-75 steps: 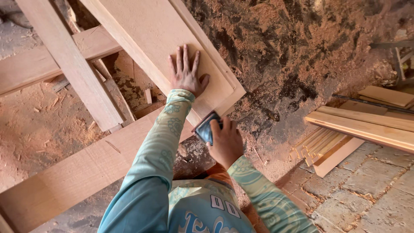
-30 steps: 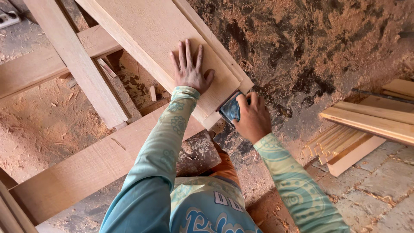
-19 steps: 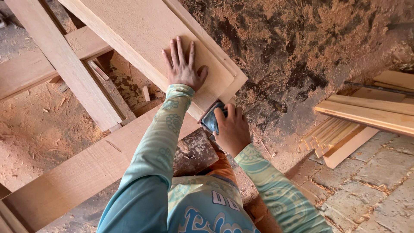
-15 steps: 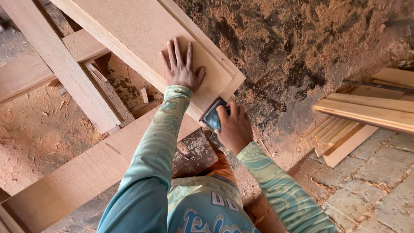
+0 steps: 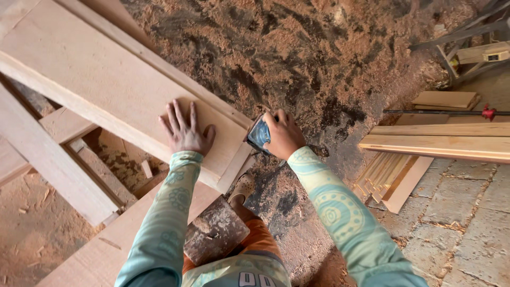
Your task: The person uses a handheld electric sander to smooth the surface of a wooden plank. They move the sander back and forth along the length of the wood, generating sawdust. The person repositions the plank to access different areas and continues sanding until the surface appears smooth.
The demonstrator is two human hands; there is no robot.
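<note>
At near end of board (image 5: 106, 79), right hand (image 5: 284, 135) presses a sanding block (image 5: 258, 134) against the board's right corner edge. Fingers are curled tight over the block, thumb tucked on its near side; blue abrasive face is turned toward the wood. Left hand (image 5: 186, 133) lies flat on the board face, fingers spread and straight, gripping nothing, just pinning the board down.

Step in hand, as I read it: hand-sanding the end and corner of the board, with the face being held steady. Next stroke calls for keeping the block flush against the edge without rocking it, and for steady left-hand pressure so the board doesn't slide on its supports.

Board position: it rests on crossed planks (image 5: 58, 165), raised off the sawdust floor (image 5: 297, 48). Long axis runs diagonally from upper left to lower right in the head view; the near, squared end points toward the person's right hand. A narrower strip runs along its far long edge, same direction.

Block's long axis sits roughly across the board's end, tilted slightly.

Also around: a stack of boards (image 5: 441, 143) lies to the right on brick paving (image 5: 467, 212), well apart from the work. A dark scuffed block (image 5: 215, 234) sits just below, near the person's knee.
</note>
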